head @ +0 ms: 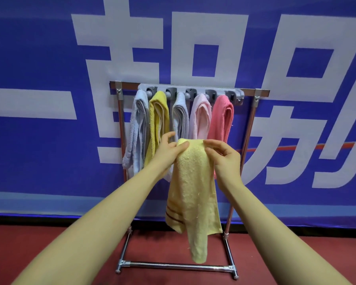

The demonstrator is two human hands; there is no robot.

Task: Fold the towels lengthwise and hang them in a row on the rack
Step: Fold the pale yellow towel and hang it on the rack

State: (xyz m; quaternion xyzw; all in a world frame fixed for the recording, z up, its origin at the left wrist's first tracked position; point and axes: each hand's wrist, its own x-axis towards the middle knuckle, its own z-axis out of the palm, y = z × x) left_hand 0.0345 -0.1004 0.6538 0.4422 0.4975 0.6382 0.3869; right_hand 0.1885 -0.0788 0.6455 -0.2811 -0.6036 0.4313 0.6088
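Note:
A pale yellow towel (193,194) with brown stripes hangs folded in front of me. My left hand (169,151) pinches its top left edge and my right hand (224,157) pinches its top right corner. Behind it stands a metal rack (253,120) with a grey hook strip (193,90). Several folded towels hang there in a row: light blue (137,128), mustard yellow (157,124), grey-blue (180,116), pale pink (200,118) and bright pink (221,118). The lower ends of the middle ones are hidden by my hands and the towel.
A blue banner (39,58) with large white characters covers the wall behind the rack. The rack's base bar (173,265) rests on a dark red floor (49,239). The rightmost hook (232,95) sits just right of the bright pink towel.

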